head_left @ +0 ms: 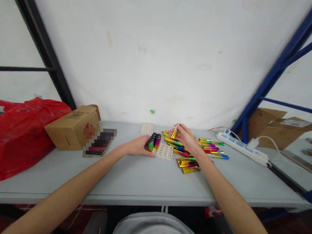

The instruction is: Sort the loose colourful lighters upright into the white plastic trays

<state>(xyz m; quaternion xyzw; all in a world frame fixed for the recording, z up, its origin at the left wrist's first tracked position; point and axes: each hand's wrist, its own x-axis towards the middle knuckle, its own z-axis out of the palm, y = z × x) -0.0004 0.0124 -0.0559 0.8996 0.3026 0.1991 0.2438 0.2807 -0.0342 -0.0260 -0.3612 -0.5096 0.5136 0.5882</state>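
My left hand (137, 146) curves around the left end of a white tray with round hollows (166, 152), its thumb along the near edge. Several shiny lighters with black tops (155, 141) stand upright in the tray's left part, beside those fingers. Raised a little above the table, my right hand (185, 135) pinches a gold lighter (174, 132), held tilted. Beneath and around that hand lies a loose spread of metallic lighters (211, 148) in gold, green, red, purple and blue. A smaller group of mostly gold lighters (186, 163) lies nearer the front.
Another white hollowed tray (146, 128) lies by the wall. To the left are a phone (100, 143), blurred out, a cardboard box (74, 129) and a red plastic bag (23, 135). A white power strip (242, 147) with cables lies right, near a blue frame post (274, 74).
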